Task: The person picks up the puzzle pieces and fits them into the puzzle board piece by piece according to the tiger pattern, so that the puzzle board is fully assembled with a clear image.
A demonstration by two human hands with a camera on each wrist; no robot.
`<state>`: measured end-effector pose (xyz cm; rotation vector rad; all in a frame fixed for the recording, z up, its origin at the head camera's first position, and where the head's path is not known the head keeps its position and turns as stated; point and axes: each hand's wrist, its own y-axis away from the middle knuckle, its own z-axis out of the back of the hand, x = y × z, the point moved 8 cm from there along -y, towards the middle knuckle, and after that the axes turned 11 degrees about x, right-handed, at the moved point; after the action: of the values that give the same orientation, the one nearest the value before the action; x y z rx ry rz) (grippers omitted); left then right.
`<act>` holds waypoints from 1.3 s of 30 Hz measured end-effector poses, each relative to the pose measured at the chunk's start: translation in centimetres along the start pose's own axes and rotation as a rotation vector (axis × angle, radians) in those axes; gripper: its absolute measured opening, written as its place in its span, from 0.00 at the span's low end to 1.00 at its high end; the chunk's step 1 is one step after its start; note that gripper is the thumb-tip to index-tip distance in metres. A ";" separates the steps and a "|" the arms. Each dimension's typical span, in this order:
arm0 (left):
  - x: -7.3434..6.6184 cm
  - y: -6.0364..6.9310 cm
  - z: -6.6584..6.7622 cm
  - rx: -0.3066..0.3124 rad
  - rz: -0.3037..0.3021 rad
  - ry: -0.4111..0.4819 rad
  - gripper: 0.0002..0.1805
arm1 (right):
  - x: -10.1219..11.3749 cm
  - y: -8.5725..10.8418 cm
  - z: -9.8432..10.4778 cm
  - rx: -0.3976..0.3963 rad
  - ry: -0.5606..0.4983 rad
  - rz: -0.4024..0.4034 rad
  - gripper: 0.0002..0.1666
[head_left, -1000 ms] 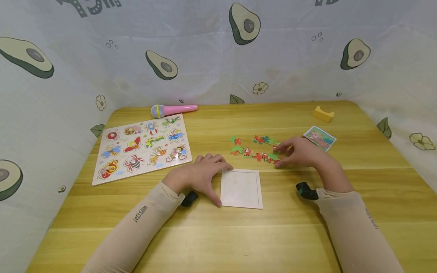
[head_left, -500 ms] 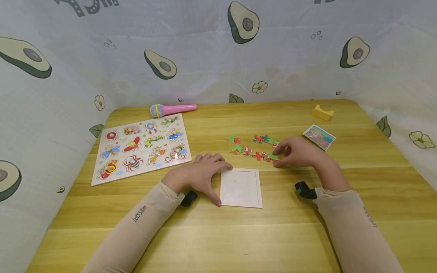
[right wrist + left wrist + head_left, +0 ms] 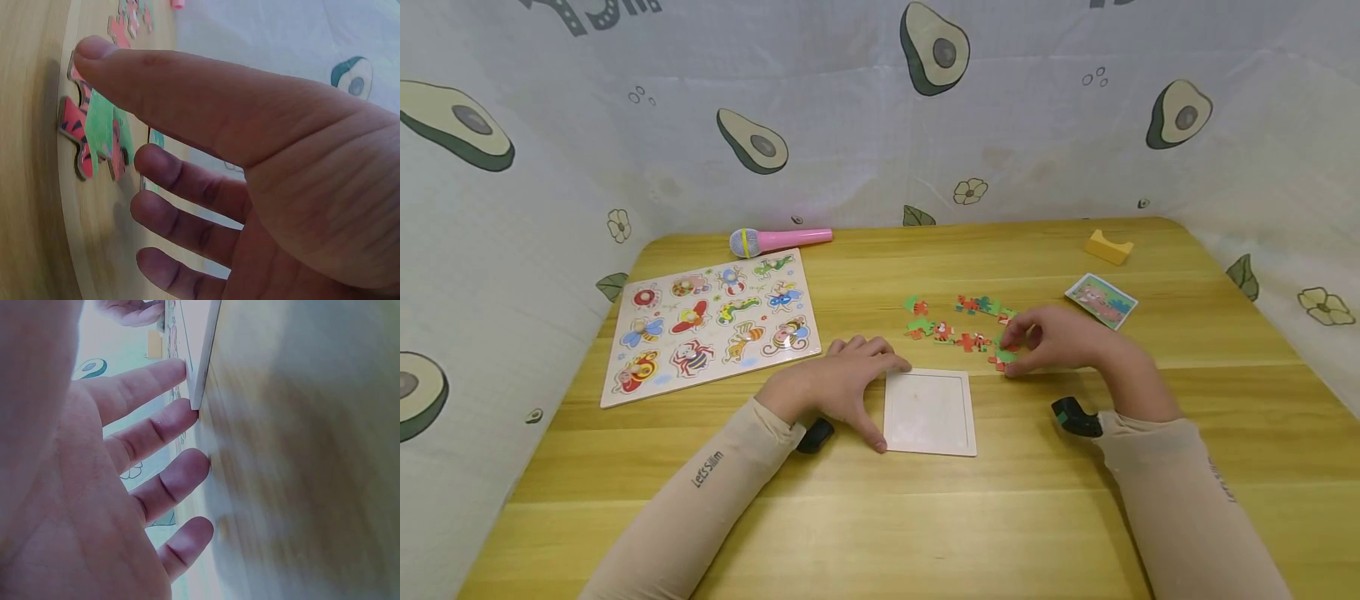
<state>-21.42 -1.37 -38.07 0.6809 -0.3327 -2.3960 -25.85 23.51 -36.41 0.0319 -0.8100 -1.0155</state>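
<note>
A pale square wooden board [image 3: 928, 412] with a thin line inside its rim lies flat on the table. My left hand [image 3: 842, 383] rests at its left side, thumb at the near corner and index finger at the far one. In the left wrist view, two loosely extended fingertips touch the board's edge [image 3: 201, 369]. Thumb and index finger of my right hand [image 3: 1060, 337] pinch a red-and-green jigsaw piece [image 3: 1002, 360]; the right wrist view shows its black stripes, with the index finger hidden. Several more jigsaw pieces [image 3: 942, 332] lie to its left and behind.
A peg puzzle board [image 3: 715, 325] with insect shapes lies at the left, a pink toy microphone [image 3: 793, 239] behind it. A picture card [image 3: 1102, 301] and a yellow block [image 3: 1108, 247] are at the right. A patterned cloth [image 3: 850, 125] stands behind the wooden table [image 3: 850, 533].
My right hand has drawn the striped piece slightly toward me, opening a gap from the neighbouring pieces. The left hand and the square board have stayed in place.
</note>
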 end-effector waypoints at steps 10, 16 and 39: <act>0.0 0.0 0.0 0.004 0.005 -0.001 0.58 | -0.7 0.2 0.5 -0.041 0.007 -0.032 0.09; 0.1 0.0 -0.1 0.005 0.008 -0.005 0.59 | -1.0 0.0 0.3 -0.040 -0.014 -0.033 0.10; 0.0 0.0 0.0 0.004 0.004 -0.004 0.59 | -1.4 0.4 0.8 -0.036 0.040 -0.024 0.18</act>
<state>-21.40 -1.39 -38.07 0.6764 -0.3408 -2.3944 -26.41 25.03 -36.50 0.0312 -0.7559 -1.0491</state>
